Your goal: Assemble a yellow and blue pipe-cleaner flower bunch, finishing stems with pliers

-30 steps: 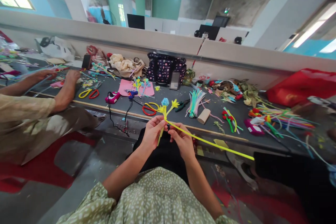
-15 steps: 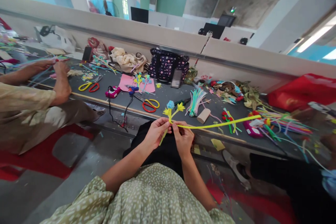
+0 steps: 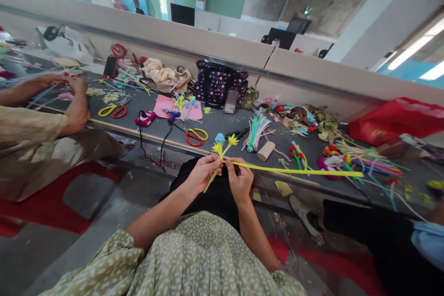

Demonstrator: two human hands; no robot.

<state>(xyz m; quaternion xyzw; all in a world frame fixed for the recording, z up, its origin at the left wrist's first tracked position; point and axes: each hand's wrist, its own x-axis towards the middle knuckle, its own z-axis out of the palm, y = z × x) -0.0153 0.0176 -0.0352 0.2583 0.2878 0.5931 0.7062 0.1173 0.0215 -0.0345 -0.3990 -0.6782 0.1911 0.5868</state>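
A long grey bench [image 3: 222, 125] is strewn with craft stuff before a low wall. Just in front of its near edge, one flower stem [image 3: 218, 155] with three heads is pinched in the closed grip of the left hand [image 3: 203, 173], and one yellow pipe cleaner [image 3: 294, 171], stretching right, in that of the right hand [image 3: 240, 182]. Two scissors [image 3: 196, 136] [image 3: 111, 111], one bag [image 3: 220, 88] and one roll [image 3: 266, 151] are seen behind; a co-worker's hand [image 3: 77, 97] is at left.
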